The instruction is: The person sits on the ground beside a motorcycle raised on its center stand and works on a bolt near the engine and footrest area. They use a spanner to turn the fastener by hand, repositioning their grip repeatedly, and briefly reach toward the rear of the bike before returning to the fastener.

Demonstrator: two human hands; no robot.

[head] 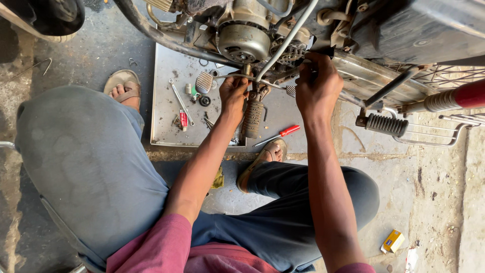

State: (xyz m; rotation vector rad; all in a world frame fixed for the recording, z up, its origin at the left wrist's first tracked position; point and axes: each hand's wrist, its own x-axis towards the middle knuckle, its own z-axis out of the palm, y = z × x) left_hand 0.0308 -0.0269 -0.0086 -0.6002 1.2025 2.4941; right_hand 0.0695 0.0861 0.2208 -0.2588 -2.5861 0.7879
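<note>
I squat beside a motorcycle, looking down at its engine (245,40). My left hand (233,93) grips a thin metal tool (237,77) held under the engine, just above the ribbed footrest (252,119). My right hand (317,86) is closed around a part low on the frame, beside the silver exhaust pipe (374,76); what its fingers pinch is hidden. A grey cable (285,43) runs down between both hands.
A metal tray (161,121) on the floor holds a spanner (179,98), small parts and a red item. A red-handled screwdriver (280,134) lies near my right foot. A second footrest (386,125) juts out right. A yellow box (393,240) lies on the concrete.
</note>
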